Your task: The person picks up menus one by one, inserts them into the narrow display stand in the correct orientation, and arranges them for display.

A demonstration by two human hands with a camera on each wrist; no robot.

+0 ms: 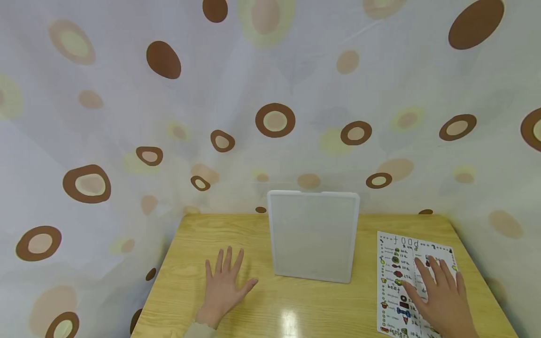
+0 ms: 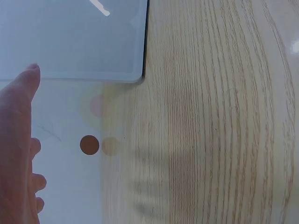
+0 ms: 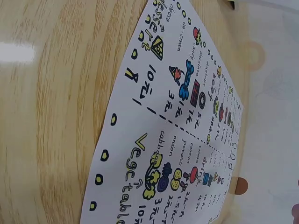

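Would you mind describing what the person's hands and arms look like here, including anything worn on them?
Both hands are bare, with no gloves, rings or watch visible in the head view. The left hand emerges from a light beige sleeve cuff at the wrist. The right hand shows no sleeve before the frame cuts it off. The left wrist view shows only bare fingers.

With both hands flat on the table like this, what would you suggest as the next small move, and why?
Probably slide the menu sheet leftward, toward the white board. The right hand already rests flat on the sheet, which lies near the right edge of the table, while the left hand lies flat on bare wood, holding nothing. The board stands upright between the two hands.
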